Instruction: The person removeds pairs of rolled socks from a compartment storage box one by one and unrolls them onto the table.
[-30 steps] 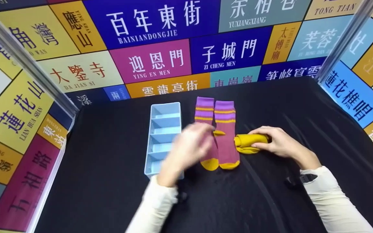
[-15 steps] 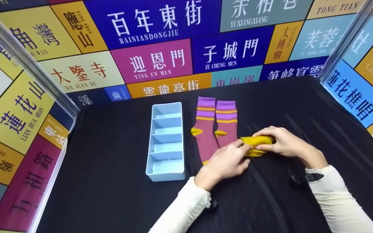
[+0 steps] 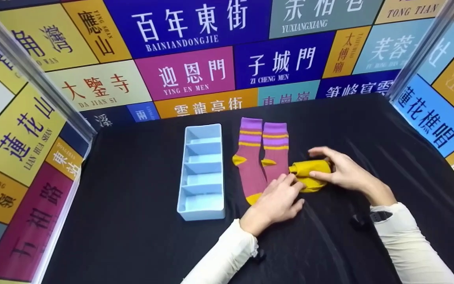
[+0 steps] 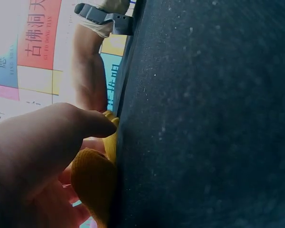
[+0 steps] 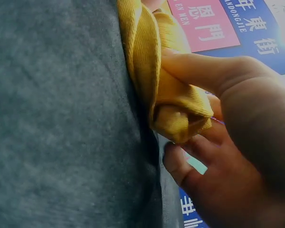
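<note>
A rolled bundle of yellow socks (image 3: 314, 177) lies on the black cloth, with ribbed folds in the right wrist view. My right hand (image 3: 341, 169) holds its right end, thumb across the top and some fingers behind; the index finger is raised off it. At the bundle's left end, my left hand (image 3: 276, 201) has its bent fingers on the yellow fabric; in the left wrist view a rounded yellow part (image 4: 92, 178) sits between thumb and fingers. Two pink and purple striped socks (image 3: 250, 157) lie flat side by side, the right one's foot partly hidden under my left hand.
A light blue box (image 3: 201, 213) with several compartments in a row stands left of the striped socks. Black cloth (image 3: 132, 221) covers the table. Behind it rise panels (image 3: 183, 75) with printed characters, and metal posts (image 3: 41, 71) stand at the corners.
My left hand came right, from over the striped socks to the yellow bundle. The bundle shifted slightly right, then its left end was worked looser. My right index finger has lifted off it.
</note>
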`<control>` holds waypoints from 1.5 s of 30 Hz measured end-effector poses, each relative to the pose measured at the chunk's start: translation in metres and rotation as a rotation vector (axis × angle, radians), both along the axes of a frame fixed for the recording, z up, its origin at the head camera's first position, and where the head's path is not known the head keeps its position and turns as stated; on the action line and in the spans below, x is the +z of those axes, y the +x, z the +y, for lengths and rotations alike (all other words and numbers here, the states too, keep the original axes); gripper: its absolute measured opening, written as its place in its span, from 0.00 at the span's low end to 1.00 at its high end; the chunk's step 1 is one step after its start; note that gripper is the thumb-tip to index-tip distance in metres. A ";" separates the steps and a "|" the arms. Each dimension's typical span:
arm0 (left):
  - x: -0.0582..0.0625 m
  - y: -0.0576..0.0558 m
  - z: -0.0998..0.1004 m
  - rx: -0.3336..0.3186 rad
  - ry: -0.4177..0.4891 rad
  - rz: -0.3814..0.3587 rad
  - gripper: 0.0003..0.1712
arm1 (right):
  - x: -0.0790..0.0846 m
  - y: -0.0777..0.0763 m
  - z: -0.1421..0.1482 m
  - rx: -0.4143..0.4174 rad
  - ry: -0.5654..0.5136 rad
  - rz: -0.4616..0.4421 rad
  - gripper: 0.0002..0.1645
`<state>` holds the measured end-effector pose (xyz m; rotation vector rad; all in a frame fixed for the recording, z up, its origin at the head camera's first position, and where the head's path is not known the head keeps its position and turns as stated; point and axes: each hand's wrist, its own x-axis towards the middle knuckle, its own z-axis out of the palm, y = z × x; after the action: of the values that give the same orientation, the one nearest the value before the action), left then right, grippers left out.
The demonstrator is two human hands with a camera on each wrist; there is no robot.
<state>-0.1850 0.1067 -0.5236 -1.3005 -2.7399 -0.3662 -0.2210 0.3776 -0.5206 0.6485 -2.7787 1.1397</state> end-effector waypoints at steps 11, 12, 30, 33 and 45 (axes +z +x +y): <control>-0.003 -0.001 0.000 -0.015 0.018 -0.033 0.23 | -0.010 0.001 -0.004 -0.108 0.045 0.150 0.22; -0.003 -0.001 0.000 -0.017 0.012 -0.038 0.23 | -0.011 0.000 -0.005 -0.107 0.043 0.157 0.22; 0.003 -0.003 0.000 -0.092 0.016 -0.044 0.13 | -0.011 -0.003 -0.004 -0.187 0.073 0.220 0.20; 0.003 -0.004 -0.001 -0.107 0.026 -0.038 0.13 | -0.009 -0.002 -0.005 -0.192 0.114 0.175 0.21; 0.003 -0.005 -0.001 -0.131 0.053 -0.035 0.11 | 0.005 -0.007 -0.008 -0.242 0.222 0.062 0.17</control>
<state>-0.1900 0.1061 -0.5201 -1.4774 -2.6609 -0.4725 -0.2280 0.3697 -0.5161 0.3410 -2.8557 0.7615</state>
